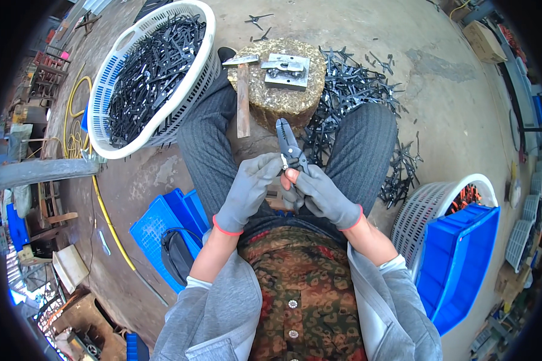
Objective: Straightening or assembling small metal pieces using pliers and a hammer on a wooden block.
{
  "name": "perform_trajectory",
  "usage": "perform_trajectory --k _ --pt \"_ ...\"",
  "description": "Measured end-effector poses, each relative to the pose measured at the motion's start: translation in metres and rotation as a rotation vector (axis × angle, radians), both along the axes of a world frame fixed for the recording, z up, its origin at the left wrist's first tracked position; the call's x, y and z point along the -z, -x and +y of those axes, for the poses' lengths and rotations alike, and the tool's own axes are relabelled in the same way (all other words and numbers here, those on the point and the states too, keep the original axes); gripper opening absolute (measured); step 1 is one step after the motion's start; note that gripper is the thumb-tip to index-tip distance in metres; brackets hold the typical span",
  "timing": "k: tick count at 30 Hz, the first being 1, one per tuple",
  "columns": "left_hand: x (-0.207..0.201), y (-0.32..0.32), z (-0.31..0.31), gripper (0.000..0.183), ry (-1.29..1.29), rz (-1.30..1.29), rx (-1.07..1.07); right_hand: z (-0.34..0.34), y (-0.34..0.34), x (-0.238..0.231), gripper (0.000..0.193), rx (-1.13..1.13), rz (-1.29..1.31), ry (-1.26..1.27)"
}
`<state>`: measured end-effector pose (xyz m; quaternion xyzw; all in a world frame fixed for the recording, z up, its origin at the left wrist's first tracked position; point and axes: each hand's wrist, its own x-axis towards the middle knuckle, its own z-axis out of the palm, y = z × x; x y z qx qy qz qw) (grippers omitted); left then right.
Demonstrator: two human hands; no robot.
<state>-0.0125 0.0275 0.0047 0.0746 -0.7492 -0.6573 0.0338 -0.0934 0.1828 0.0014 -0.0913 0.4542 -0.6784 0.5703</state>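
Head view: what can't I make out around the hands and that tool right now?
- Pliers: handles hidden inside the left hand and right hand; head view.
- Pivot: too small to tell its state.
- Block: near side covered by the hammer.
- White basket: contents mostly hidden by the blue crate.
- Room edges: bent and dark at the fisheye rim.

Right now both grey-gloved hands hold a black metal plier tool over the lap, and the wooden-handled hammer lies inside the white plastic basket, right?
Not quite. The wooden-handled hammer lies on the round stump block, not inside the white plastic basket, as the head view shows. The left hand and right hand do hold the black metal plier tool.
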Motion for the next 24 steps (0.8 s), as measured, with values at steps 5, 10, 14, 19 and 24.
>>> perform_trajectory --k 5,10,14,19,24 --pt "0.006 -0.009 -0.009 0.031 -0.409 -0.171 0.02 -0.005 0.005 -0.005 0.03 -0.209 0.181 -0.051" --pt "0.007 -0.013 -0.015 0.032 -0.395 -0.138 0.038 -0.008 0.013 -0.009 0.031 -0.321 0.199 -0.112" --pt "0.018 -0.007 -0.011 0.031 -0.698 -0.212 -0.031 -0.009 0.011 0.012 0.033 -0.195 0.005 0.052" --pt "0.014 0.005 -0.011 0.04 -0.767 -0.142 -0.068 -0.017 0.032 0.011 0.034 -0.112 -0.048 0.019" --pt "0.03 -0.006 -0.024 0.05 -0.56 -0.199 -0.151 -0.032 0.11 0.037 0.029 -0.019 0.249 -0.154"
